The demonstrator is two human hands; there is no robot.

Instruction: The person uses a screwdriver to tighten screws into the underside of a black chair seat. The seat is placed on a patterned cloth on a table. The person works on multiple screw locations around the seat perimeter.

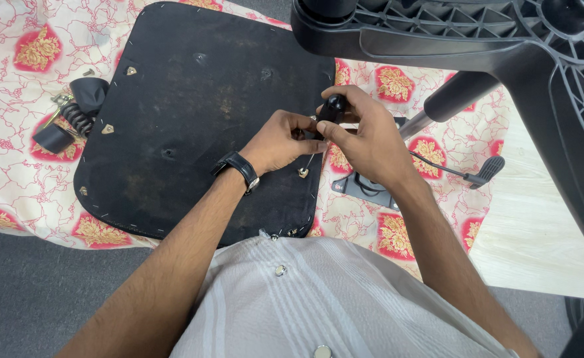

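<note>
A black chair seat lies upside down on a patterned cloth. Over its right edge, my right hand grips a tool with a black rounded handle. The tool's thin metal shaft reaches down to a small metal fitting on the seat. My left hand, with a black wristwatch, pinches the tool just below the handle. Both hands touch each other over the seat's right side.
A black chair base with its gas cylinder looms at the top right. A metal mechanism plate with a lever lies under my right hand. A black coiled part lies left of the seat. Grey floor lies in front.
</note>
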